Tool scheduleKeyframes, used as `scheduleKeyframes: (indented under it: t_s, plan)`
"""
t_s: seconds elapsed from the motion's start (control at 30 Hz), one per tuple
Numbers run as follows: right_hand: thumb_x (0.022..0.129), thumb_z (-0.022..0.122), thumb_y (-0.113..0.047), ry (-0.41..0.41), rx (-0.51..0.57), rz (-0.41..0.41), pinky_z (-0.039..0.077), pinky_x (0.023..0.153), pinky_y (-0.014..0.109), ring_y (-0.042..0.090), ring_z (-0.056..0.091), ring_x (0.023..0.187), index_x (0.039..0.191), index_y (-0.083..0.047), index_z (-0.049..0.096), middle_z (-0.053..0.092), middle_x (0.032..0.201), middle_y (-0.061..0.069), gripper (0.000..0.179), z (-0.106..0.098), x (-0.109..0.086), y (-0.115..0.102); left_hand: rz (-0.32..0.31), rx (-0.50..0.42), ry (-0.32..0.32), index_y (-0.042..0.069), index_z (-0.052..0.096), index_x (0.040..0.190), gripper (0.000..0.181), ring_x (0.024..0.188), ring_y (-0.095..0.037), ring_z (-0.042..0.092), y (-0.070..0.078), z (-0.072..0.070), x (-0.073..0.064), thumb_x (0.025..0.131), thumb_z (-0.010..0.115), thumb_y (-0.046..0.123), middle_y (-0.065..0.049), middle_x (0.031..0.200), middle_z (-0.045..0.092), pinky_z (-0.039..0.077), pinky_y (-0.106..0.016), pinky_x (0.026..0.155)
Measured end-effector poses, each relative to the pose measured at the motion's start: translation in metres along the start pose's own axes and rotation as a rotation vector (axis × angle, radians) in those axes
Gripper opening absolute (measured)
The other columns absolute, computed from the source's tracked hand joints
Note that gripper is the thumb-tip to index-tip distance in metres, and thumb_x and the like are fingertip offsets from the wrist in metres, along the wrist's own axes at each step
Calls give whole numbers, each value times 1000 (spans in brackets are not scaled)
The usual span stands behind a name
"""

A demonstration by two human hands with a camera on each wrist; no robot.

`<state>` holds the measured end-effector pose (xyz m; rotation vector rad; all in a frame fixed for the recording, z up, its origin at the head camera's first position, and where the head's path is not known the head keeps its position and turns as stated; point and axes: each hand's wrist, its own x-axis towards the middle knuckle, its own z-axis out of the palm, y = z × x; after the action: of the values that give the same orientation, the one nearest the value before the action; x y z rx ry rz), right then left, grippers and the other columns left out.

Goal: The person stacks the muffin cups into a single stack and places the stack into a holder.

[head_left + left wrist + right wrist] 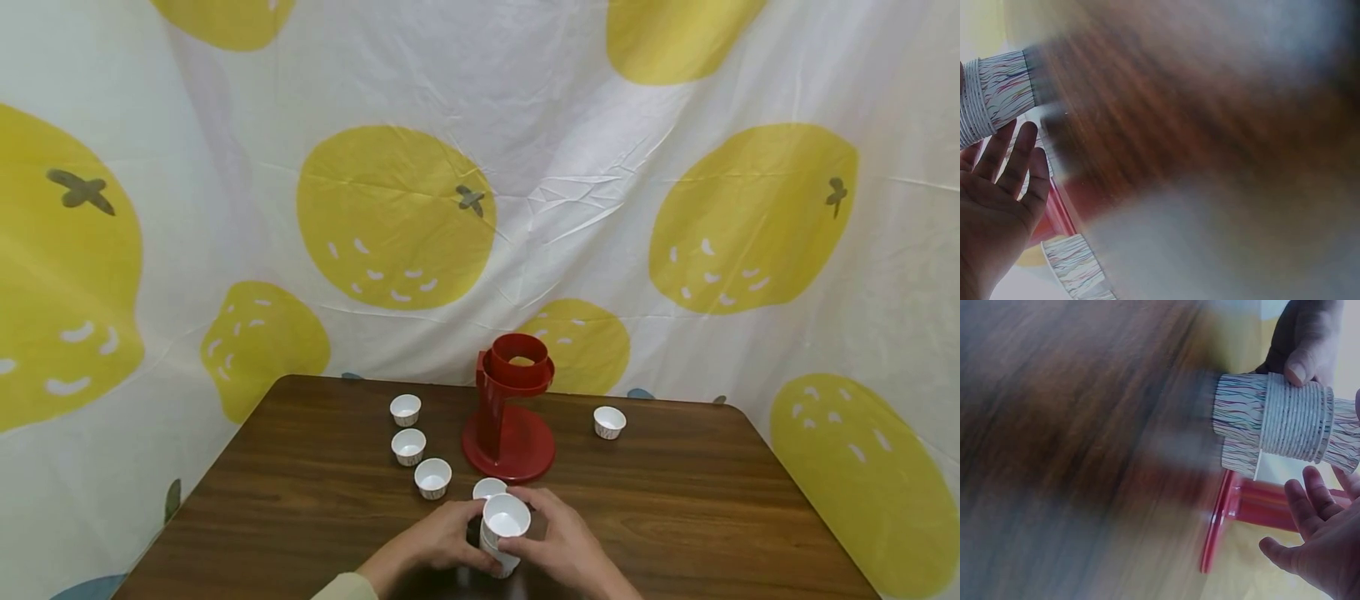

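A stack of nested white paper baking cups (1291,415) with coloured squiggly lines stands upright on the table. My left hand (448,537) holds this stack from its left side, thumb against the rims in the right wrist view. Over the stack, my right hand (562,537) pinches the top cup (506,515) between thumb and forefinger; that cup sits raised from the nested rims. The other right fingers are spread in the right wrist view. Just behind the stack is a single cup (490,487), partly hidden.
A red stand (491,421) with a ring-shaped top and round base rises behind the hands. Three single cups line its left: far (405,408), middle (408,447) and near (432,478). Another cup (609,422) stands to its right. Lemon-print cloth (555,250) hangs behind the wooden table (697,500).
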<state>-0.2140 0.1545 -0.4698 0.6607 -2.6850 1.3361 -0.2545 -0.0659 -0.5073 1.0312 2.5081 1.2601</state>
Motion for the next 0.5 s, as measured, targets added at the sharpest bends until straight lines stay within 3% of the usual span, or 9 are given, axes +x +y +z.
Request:
scheduleKeyframes:
  t_s: [0.5]
  plan:
    - [80, 77, -53, -101, -70, 11, 48, 92, 48, 26, 57, 115, 136, -9, 57, 62, 128, 4, 75, 6, -3, 11, -2, 22, -11, 19, 65, 118, 57, 94, -1, 57, 0, -1, 0, 69, 91, 31, 19, 99, 63, 47, -26, 88]
